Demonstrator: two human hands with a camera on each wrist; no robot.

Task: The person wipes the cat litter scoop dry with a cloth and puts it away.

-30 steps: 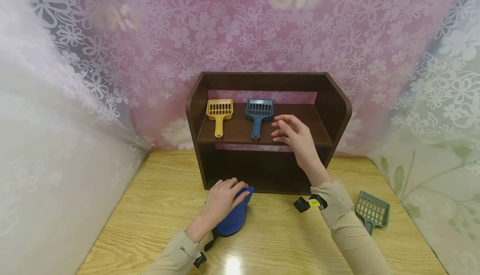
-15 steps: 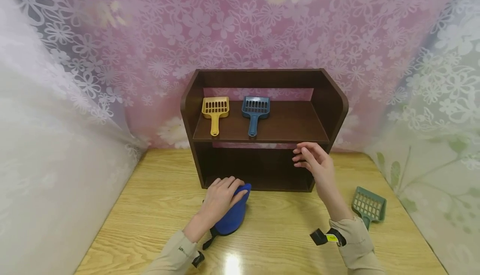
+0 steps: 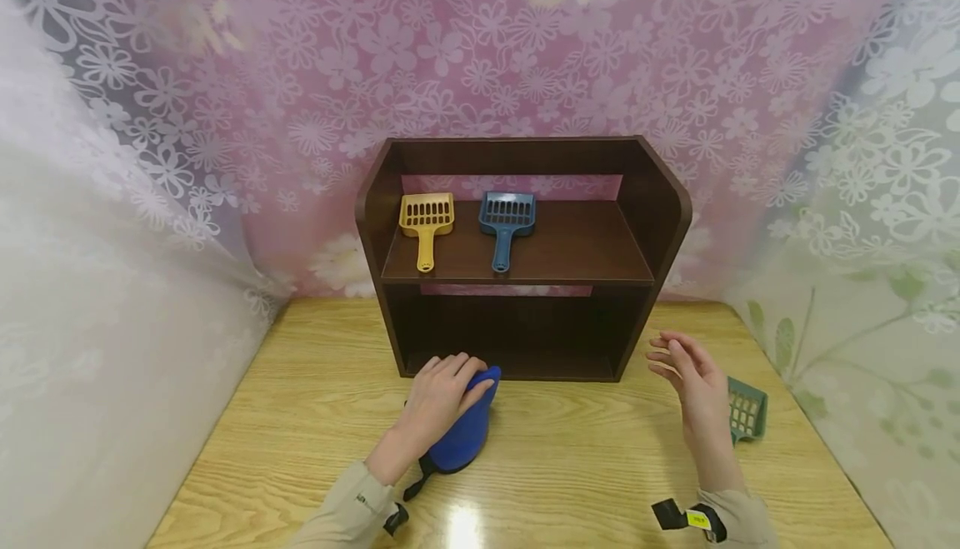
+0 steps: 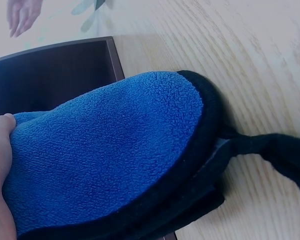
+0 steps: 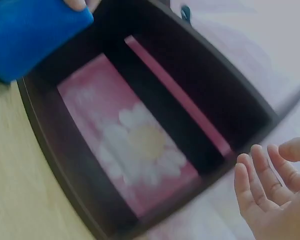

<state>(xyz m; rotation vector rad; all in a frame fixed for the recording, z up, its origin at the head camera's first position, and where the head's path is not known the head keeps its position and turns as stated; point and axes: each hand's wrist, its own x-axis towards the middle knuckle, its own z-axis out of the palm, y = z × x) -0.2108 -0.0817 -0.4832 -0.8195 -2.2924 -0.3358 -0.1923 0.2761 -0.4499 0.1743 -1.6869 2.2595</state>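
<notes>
In the head view my left hand [image 3: 431,403] grips a folded blue fleece cloth [image 4: 110,145] with black edging and a black strap, in front of a dark brown shelf. The cloth touches the wooden table. My right hand [image 3: 701,395] is raised to the right of the shelf, fingers loosely bent with nothing between them. Behind it lies a green litter scoop [image 3: 748,411], partly covered by the hand and wrist. A yellow litter scoop [image 3: 427,228] and a blue litter scoop [image 3: 507,224] sit side by side on the upper shelf.
The dark brown two-level shelf [image 3: 517,282] stands at the back of the wooden table [image 3: 570,466]. Floral curtains [image 3: 517,49] hang behind and along both sides. A black strap with a small camera sits on each wrist.
My right hand has moved away from the upper shelf, down and to the right, toward the green litter scoop. The left hand keeps holding the cloth in place.
</notes>
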